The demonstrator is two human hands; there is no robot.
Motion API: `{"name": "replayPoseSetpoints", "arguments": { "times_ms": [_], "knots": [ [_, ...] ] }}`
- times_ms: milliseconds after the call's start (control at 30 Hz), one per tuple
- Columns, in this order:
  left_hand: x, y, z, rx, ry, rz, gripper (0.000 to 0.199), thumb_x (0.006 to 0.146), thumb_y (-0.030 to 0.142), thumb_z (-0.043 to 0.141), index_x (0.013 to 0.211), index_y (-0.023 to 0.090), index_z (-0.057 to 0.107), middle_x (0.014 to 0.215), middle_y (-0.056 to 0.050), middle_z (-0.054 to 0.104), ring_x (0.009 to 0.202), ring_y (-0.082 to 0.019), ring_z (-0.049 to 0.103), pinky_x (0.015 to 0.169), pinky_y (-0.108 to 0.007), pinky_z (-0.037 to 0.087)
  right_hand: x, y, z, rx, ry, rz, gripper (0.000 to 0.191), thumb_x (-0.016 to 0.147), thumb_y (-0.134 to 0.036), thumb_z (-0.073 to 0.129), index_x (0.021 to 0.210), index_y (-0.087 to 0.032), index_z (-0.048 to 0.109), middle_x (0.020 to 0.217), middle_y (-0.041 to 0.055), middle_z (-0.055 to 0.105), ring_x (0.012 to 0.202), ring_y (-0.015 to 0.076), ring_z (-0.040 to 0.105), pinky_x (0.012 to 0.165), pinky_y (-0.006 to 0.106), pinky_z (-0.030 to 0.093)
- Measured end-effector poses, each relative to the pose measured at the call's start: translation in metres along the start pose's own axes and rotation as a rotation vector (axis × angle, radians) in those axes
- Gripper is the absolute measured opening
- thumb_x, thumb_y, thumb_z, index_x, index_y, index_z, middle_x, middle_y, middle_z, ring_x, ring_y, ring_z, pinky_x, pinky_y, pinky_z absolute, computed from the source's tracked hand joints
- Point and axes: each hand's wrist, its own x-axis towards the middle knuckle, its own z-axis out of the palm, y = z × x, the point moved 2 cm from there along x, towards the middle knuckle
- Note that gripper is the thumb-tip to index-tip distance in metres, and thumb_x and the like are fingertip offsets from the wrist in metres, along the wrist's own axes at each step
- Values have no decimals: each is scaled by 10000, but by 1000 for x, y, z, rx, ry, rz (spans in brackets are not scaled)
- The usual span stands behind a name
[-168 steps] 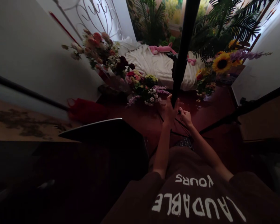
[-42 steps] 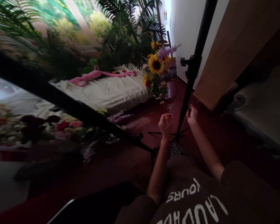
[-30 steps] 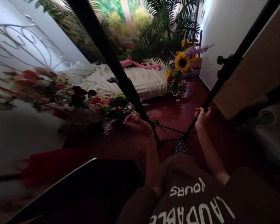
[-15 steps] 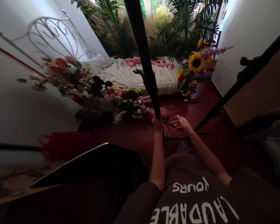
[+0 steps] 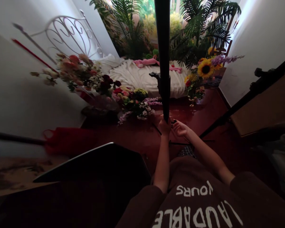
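A black stand pole (image 5: 164, 63) rises upright in front of me, with a clamp lever partway up. My left hand (image 5: 165, 126) is wrapped round its lower part. Just right of the pole, my right hand (image 5: 180, 128) has its fingers curled at a small dark knob (image 5: 173, 121) on the stand's side. The stand's thin legs spread low over the dark red floor (image 5: 133, 139), partly hidden by my hands and arms.
Flowers (image 5: 135, 101) and a bed with a white cover (image 5: 128, 74) lie ahead. Sunflowers (image 5: 205, 68) stand at its right end. Another black pole (image 5: 242, 98) slants on the right. A black panel (image 5: 97, 164) and red bag (image 5: 64, 141) are at left.
My right hand has moved left to the knob and its fingers have closed in. The pole has swung from a leftward tilt to nearly upright, still in my left hand. The view has shifted slightly.
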Motion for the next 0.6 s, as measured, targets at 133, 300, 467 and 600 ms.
{"name": "replayPoseSetpoints", "arguments": {
  "times_ms": [133,300,467,600],
  "knots": [
    [1,-1,1,-18,-28,10,413,898,546,470,1036,166,557,729,-50,654,649,-166,652,591,-236,449,5,-12,-6,-13,-32,77,314,1026,-313,305,842,-162,510,586,-62,600,402,21,554,383,49,439],
    [2,-3,-1,-33,-37,32,428,884,570,475,1021,171,549,756,-62,659,678,-174,661,602,-240,453,1,-24,1,-412,155,-22,320,1022,-240,315,896,-125,585,639,-18,672,449,26,603,452,54,484],
    [0,-4,-2,-46,-47,62,382,892,540,473,977,174,541,779,-72,659,694,-177,658,627,-251,460,-14,-24,12,-1212,313,-390,130,840,-244,674,811,-117,671,753,67,726,603,103,672,589,181,572],
    [0,-1,-3,-51,-53,43,348,879,515,510,969,180,542,793,-70,661,725,-179,664,650,-254,473,-31,-25,35,-1623,335,-881,356,653,-255,829,942,-143,654,920,77,707,795,153,678,716,270,587]
  ]
}}
